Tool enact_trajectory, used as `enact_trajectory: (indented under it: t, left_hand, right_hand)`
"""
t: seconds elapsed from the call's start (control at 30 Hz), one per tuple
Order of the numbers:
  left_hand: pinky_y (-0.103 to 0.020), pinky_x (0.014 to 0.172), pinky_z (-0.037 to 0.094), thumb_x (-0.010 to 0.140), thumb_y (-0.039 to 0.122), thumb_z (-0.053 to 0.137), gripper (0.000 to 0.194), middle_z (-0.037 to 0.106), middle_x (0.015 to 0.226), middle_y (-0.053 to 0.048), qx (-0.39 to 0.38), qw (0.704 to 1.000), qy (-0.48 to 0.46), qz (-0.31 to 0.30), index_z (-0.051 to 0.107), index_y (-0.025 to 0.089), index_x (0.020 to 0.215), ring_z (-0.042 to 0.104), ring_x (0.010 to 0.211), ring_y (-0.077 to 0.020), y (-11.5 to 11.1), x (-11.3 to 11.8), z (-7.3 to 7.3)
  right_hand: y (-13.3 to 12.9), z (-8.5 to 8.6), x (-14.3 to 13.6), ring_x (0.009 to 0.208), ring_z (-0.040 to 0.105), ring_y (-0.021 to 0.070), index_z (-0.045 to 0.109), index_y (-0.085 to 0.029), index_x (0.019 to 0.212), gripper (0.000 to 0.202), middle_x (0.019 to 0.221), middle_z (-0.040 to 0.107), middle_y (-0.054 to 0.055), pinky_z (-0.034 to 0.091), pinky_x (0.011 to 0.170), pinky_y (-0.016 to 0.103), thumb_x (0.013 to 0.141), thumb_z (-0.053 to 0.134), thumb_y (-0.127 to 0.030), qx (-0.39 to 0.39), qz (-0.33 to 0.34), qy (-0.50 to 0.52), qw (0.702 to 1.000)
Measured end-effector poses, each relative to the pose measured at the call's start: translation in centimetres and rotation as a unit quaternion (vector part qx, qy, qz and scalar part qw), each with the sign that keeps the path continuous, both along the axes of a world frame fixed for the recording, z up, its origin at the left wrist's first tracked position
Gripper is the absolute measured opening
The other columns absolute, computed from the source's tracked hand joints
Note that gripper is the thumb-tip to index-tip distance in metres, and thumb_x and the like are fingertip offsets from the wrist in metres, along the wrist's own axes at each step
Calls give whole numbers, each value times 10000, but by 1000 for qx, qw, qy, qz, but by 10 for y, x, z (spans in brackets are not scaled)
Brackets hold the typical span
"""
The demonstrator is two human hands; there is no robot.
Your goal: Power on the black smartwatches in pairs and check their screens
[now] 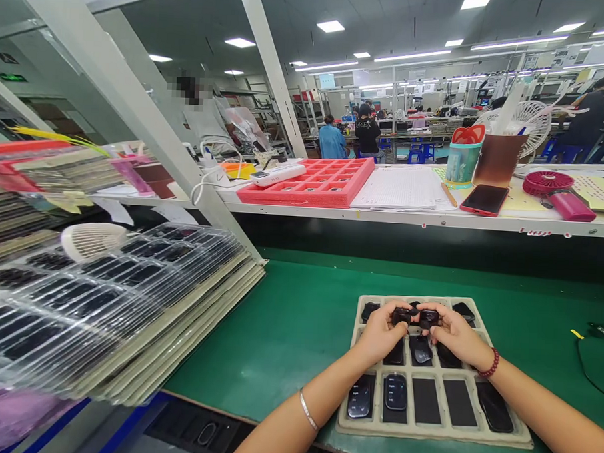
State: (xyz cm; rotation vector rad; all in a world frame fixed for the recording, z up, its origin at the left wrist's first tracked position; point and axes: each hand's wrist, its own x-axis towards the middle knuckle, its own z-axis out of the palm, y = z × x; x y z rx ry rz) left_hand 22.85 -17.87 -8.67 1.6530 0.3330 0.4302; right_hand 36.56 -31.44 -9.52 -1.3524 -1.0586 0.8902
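My left hand (383, 331) is closed in a pinch on a small glossy black device (401, 316). A second black device (429, 318) sits in the closed fingers of my right hand (456, 335). Both are held close together over the back half of a beige compartment tray (426, 432). In the tray's front row, a rounded device (359, 397) and another rounded device (395, 392) show lines of white text on their screens. A dark device (495, 406) lies in the front right compartment. More dark pieces in the back rows are partly covered by my hands.
Stacked trays with clear plastic covers (103, 298) stand at the left on the green worktop (278, 319). A black cable (583, 362) lies at the right. The shelf behind holds a red foam tray (303, 198), papers (396, 188), a phone (484, 199) and a pink fan (547, 183).
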Motion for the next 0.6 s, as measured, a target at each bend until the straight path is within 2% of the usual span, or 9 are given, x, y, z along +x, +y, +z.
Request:
enact_trajectory:
  t: [0.2, 0.6]
  left_hand:
    - [-227, 693, 473, 654, -3, 463, 435, 630, 1014, -48, 30, 1000, -3, -2, 570, 174, 1037, 594, 835, -144, 0, 1, -5]
    - [-248, 718, 503, 607, -28, 447, 507, 608, 1069, -66, -39, 999, -4, 6, 543, 169, 1063, 594, 911, -166, -1, 2, -2]
  right_hand:
    - [0, 0, -1, 722, 606, 152, 496, -210, 1127, 345, 1044, 608, 69, 489, 546, 263, 787, 458, -161, 5, -10, 3, 1000]
    - [0, -2, -1, 806, 620, 165, 499, -216, 1136, 375, 1109, 582, 74, 503, 596, 262, 769, 491, -141, 2, -12, -13, 1000]
